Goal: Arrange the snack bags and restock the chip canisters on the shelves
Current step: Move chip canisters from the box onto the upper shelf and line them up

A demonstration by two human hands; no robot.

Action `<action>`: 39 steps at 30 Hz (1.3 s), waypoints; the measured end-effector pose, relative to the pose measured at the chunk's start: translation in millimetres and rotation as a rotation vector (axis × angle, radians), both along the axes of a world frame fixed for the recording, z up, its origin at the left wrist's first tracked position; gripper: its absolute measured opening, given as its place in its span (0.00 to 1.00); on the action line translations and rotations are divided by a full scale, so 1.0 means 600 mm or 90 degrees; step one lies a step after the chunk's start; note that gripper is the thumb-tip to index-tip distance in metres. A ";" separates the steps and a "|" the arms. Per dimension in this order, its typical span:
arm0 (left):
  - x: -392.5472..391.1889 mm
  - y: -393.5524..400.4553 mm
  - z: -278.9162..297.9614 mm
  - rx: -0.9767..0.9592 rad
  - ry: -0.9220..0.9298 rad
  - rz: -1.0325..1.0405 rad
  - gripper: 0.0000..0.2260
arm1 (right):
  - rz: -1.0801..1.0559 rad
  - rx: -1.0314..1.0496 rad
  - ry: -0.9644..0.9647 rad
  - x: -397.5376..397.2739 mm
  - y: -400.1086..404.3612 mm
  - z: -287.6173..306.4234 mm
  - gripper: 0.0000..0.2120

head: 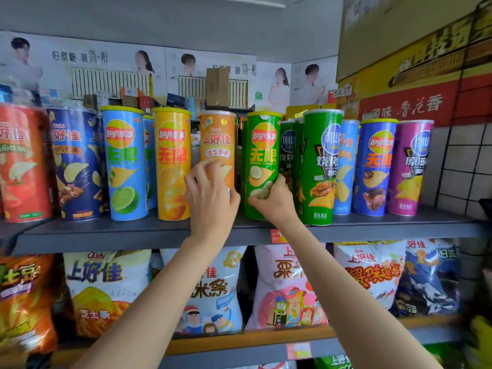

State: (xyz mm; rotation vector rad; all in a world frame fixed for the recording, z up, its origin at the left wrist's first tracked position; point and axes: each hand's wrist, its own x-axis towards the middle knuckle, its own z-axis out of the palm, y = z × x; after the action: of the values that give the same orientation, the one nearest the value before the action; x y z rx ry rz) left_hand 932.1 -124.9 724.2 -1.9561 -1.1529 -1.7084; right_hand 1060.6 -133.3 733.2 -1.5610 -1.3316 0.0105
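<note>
Chip canisters stand in a row on the grey upper shelf (133, 234). My left hand (210, 198) grips the lower part of an orange Oishi canister (217, 139) that sits set back between a yellow Lay's canister (171, 161) and a green Lay's canister (263, 145). My right hand (271, 201) grips the lower front of that green Lay's canister. Snack bags fill the shelf below, among them a white Oishi bag (106, 286) and a pink bag (285, 288); my forearms cover part of them.
More canisters line the shelf: red (24, 163), dark blue (77, 166) and light blue (123, 161) at left, green (320, 166), blue (375, 166) and purple (410, 166) at right. A tiled wall (466, 166) closes the right end. Cardboard boxes (415, 49) stack above right.
</note>
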 end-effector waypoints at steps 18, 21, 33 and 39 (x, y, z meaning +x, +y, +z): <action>0.110 -0.056 -0.008 -0.001 0.018 -0.210 0.22 | -0.237 0.366 -0.136 0.079 -0.127 0.044 0.29; 0.152 -0.069 -0.013 -0.071 0.029 -0.254 0.23 | -0.077 0.157 0.047 0.134 -0.118 0.027 0.42; 0.213 -0.068 -0.006 -0.367 0.082 -0.310 0.34 | 0.155 0.086 0.101 0.189 -0.079 0.000 0.25; 0.229 -0.067 -0.012 -0.382 0.012 -0.362 0.34 | 0.154 0.101 0.103 0.177 -0.075 -0.003 0.27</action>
State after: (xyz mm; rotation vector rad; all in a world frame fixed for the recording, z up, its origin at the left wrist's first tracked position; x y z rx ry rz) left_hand 1069.2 -165.4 717.3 -2.8834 -1.2928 -1.7033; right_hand 1166.7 -178.3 731.3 -1.2329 -1.3514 0.1738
